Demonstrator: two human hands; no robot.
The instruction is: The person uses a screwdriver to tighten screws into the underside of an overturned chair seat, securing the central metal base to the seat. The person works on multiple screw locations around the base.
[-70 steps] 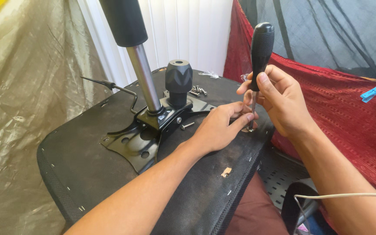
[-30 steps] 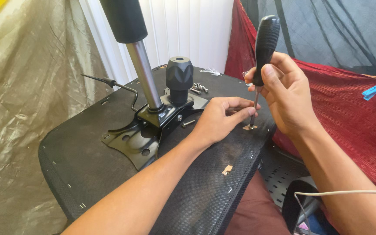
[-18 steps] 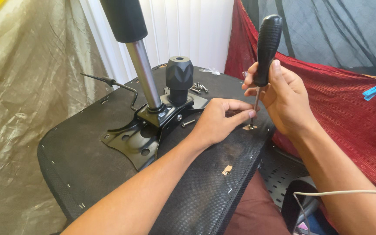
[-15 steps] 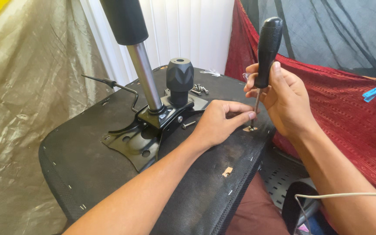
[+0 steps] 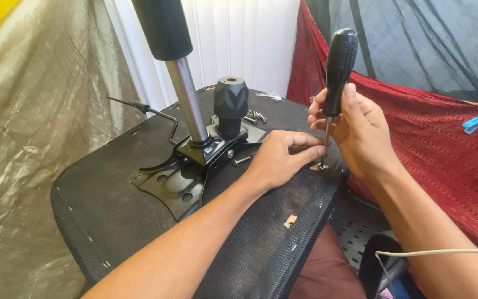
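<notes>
Here, going left to right: a black mounting plate (image 5: 181, 180) with its chrome gas cylinder (image 5: 186, 97) sits on the upturned chair seat (image 5: 112, 216). The left hand (image 5: 278, 158) rests on the seat, fingertips pinching the shaft low down. The right hand (image 5: 358, 130) is closed around the black-handled screwdriver (image 5: 336, 72) (held upright), tip at a small metal fitting (image 5: 320, 165) near the seat's edge.

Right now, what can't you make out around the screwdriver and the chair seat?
- Screwdriver tip and screw head: too small, hidden by the left hand fingers.
- Right hand palm: faces away.
- Metal post top: cut off by the frame edge.
- Loose screws: too small to count.
</notes>
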